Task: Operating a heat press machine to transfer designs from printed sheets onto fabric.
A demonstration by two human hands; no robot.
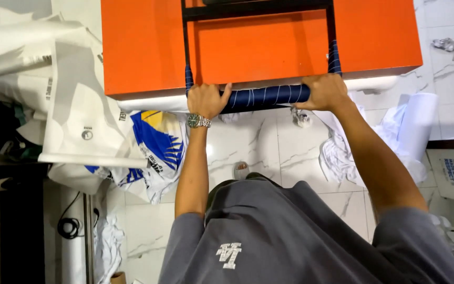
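Striped cloth along table front edge; printed garment below-left.

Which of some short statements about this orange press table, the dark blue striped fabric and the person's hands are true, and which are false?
1. Both hands grip the dark blue fabric with thin white stripes at the front edge of the flat orange press table. True: the left hand and the right hand both close on it.
2. The wristwatch sits on the right wrist. False: the silver metal wristwatch is on the left wrist.
3. The floor is dark wood. False: it is white marble-patterned floor tile.
4. White printed sheets with blue and yellow patches hang to the left below the table. True.
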